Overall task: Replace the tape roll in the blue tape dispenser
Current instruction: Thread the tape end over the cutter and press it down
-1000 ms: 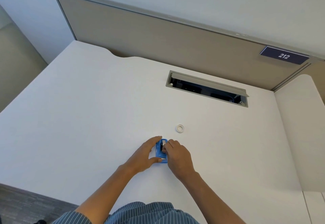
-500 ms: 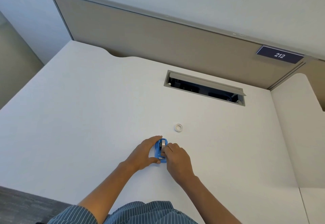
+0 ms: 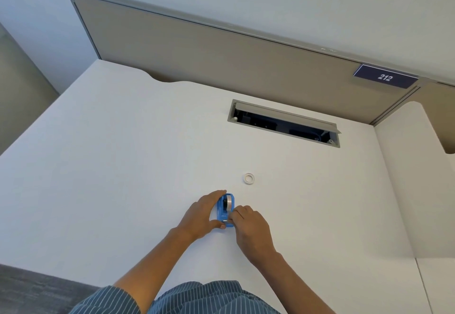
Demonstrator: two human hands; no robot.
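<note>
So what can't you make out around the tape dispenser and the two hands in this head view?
- Blue tape dispenser: its left side and near end are covered by the left hand and right hand.
- Right hand's fingers: too small to tell whether they pinch a tape end.
- Small white ring on the desk: too small to tell a spent core from a fresh roll.
- Cable tray opening: contents lost in shadow.
</note>
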